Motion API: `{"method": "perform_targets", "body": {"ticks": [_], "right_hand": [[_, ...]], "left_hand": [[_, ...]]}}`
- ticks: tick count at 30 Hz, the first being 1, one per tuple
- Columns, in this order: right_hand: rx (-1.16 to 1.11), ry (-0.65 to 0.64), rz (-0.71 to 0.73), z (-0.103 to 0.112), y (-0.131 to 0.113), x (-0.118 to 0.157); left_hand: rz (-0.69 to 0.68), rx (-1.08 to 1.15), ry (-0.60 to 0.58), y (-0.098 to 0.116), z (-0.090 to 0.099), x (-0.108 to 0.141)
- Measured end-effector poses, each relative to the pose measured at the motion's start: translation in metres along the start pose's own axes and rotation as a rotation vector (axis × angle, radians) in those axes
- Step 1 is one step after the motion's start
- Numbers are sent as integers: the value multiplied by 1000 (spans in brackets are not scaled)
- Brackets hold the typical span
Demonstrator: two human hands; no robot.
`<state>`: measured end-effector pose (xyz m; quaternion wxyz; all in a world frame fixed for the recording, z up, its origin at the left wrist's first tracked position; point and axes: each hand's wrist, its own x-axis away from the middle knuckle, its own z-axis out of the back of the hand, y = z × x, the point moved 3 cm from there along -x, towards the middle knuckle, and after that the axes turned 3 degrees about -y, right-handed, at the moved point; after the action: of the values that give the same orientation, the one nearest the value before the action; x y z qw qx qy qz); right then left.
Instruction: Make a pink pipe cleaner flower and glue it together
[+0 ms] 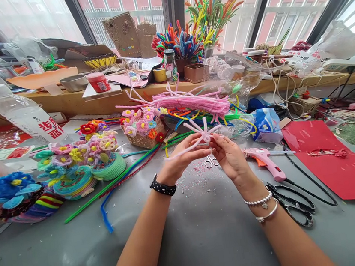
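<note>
Over the grey table, a star-like cluster of pale pink pipe cleaners (pixel 205 135) is held between both hands, its stems spreading out from a knotted middle. My left hand (pixel 185 153) grips it from the left, fingers pressed together. From the right, my right hand (pixel 226 150) pinches the cluster near its centre with thumb and forefinger. Behind the hands lies a thick bundle of pink pipe cleaners (pixel 190 103). Partly hidden below the hands are small scissors (pixel 211 161) on the table. A pink glue gun (pixel 267 163) lies just right of my right hand.
Black-handled scissors (pixel 292 203) lie beside my right forearm, near a red sheet (pixel 345 160). Pipe-cleaner flower baskets (pixel 73 180) and a tilted plastic bottle (pixel 28 114) stand at left. Green pipe cleaners (pixel 106 187) cross the table (pixel 204 242). A cluttered wooden ledge (pixel 102 101) runs behind.
</note>
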<state>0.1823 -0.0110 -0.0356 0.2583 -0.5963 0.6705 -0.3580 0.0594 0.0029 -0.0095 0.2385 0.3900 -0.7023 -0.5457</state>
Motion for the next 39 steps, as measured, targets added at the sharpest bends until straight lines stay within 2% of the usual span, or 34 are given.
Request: {"method": "perform_targets", "body": {"ticks": [2,7,10,19,25,28,32,36,39], "right_hand": [[-12,0,4,-1,0,1],[91,-68,-24,-5,3,3],[178,-84,-18,-5,3,4],[226,-69,63,0,-6,1],[110,-124,-56,0,-3,2],[266,-146,45,0,-6,3],[521,-220,262,-4,-14,6],[529,-245,434,-7,-20,10],[532,-270,508,-9,-22,12]], "left_hand": [[-31,31,45,0,-1,0],[-62,106,265,-2,3,-3],[-38,131,308,-4,6,-3],[46,48,276,-4,7,-1],[54,46,106,2,3,1],[57,178,146,0,6,0],[74,319,205,-6,7,-3],[100,343,221,-11,5,-4],[109,317,212,-12,3,-3]]}}
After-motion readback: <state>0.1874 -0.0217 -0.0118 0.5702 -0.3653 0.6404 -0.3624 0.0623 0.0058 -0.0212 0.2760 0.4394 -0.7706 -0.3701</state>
